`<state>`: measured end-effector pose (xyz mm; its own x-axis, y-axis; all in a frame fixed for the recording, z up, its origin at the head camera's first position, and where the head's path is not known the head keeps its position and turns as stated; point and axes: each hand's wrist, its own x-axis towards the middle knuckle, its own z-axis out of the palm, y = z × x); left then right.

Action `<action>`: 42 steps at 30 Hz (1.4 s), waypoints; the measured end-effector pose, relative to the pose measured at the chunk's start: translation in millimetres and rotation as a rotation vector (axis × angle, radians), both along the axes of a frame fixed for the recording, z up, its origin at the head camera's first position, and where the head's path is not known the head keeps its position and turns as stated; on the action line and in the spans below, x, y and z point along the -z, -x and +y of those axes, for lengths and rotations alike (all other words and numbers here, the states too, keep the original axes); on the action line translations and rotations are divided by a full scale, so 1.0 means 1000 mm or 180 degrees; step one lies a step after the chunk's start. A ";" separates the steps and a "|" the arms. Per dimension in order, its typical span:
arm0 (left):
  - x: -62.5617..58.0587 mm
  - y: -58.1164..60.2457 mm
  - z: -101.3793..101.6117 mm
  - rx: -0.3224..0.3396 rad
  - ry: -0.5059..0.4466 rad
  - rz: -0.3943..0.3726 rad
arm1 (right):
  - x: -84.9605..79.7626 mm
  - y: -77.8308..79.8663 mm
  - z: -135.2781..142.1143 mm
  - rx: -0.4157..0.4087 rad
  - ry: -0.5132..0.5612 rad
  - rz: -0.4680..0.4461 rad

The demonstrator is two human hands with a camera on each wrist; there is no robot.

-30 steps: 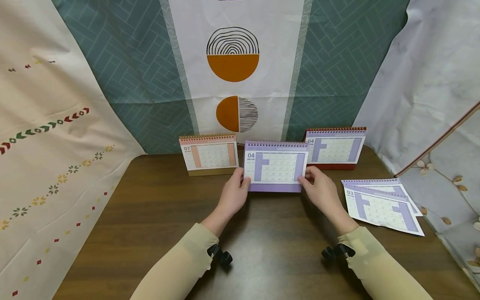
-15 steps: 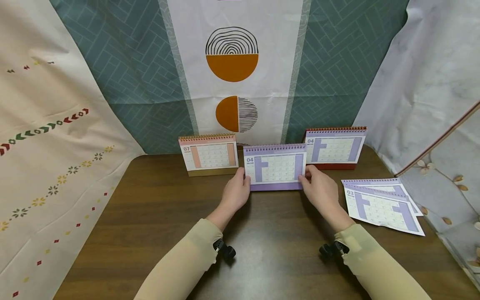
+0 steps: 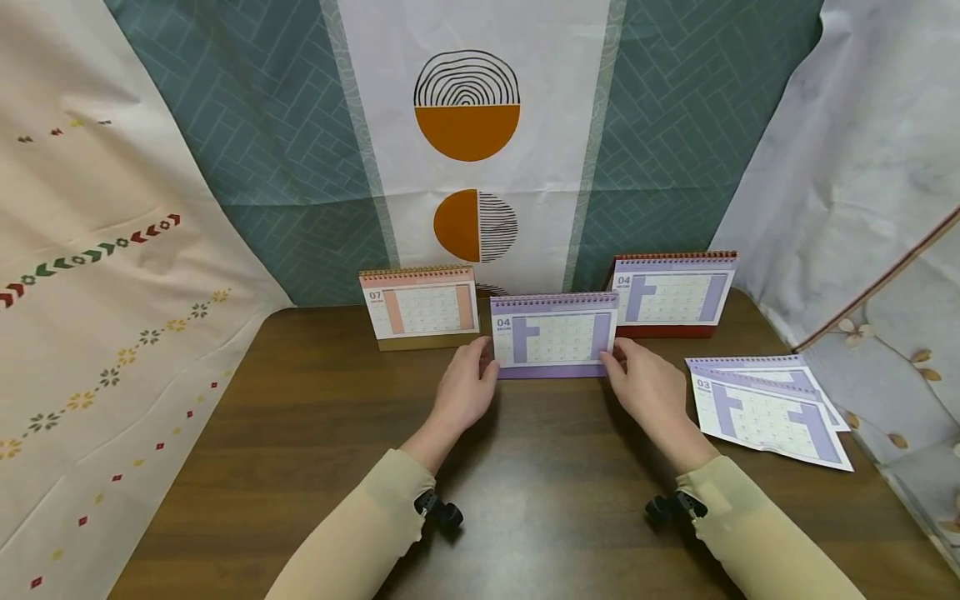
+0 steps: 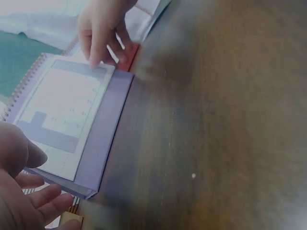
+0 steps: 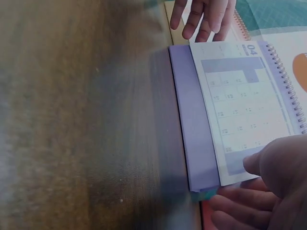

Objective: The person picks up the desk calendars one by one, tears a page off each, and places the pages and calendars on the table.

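A purple desk calendar (image 3: 555, 337) showing 04 stands on the table, leaning back, its spiral binding along the top. At its left edge is my left hand (image 3: 467, 383), thumb and fingers spread; in the left wrist view the thumb (image 4: 36, 155) is beside the page corner. My right hand (image 3: 647, 385) is at the other end, its thumb (image 5: 254, 164) touching the lower page corner while the relaxed fingers extend beside the stand's end. Behind to the left stands a gold-based desk calendar (image 3: 422, 308) showing 07; behind to the right, a red-based one (image 3: 675, 292) showing 04.
Loose purple calendar sheets (image 3: 768, 417) overlap at the table's right edge, the top one showing 03. Patterned cloth (image 3: 300, 125) hangs right behind the calendars, with further cloth along both sides. The brown wooden table (image 3: 300, 467) extends in front.
The purple calendar has come down onto the table and leans back more, its top edge lower in view. My left thumb has come off its face. The other calendars and sheets have stayed put.
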<state>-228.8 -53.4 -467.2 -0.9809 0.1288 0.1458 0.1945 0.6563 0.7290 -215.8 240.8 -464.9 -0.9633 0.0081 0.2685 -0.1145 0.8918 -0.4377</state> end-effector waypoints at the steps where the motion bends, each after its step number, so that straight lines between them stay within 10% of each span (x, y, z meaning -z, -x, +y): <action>1: -0.001 -0.002 -0.001 0.0032 -0.0019 -0.0004 | -0.001 -0.002 0.001 -0.0001 -0.0001 -0.0026; 19: 0.000 -0.021 0.003 0.0389 -0.0650 -0.0347 | -0.002 -0.008 -0.003 -0.0213 0.0292 -0.0327; 42: 0.027 0.019 0.009 0.0249 -0.0440 -0.0186 | 0.000 0.024 -0.011 -0.0189 0.0042 -0.0320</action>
